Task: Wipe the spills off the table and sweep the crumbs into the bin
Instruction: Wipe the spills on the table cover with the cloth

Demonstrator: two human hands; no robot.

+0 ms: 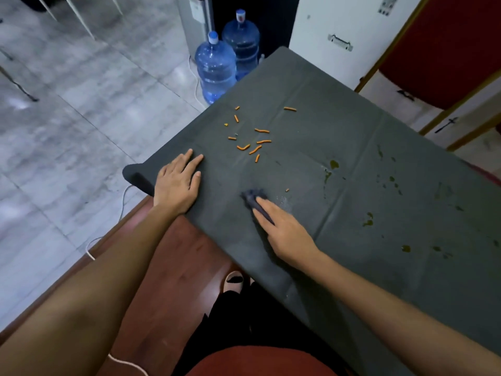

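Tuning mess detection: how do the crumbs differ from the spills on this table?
The crumbs are bright orange solid sticks; the spills are dull yellow-green flat blotches. Most crumbs cluster toward the left, just beyond the left hand; the spills scatter across the right side. Both lie on the dark table.

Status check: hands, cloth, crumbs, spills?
Left hand flat on table, holding nothing. Right hand presses dark cloth. Orange crumbs unswept, spills unwiped. No bin in view.
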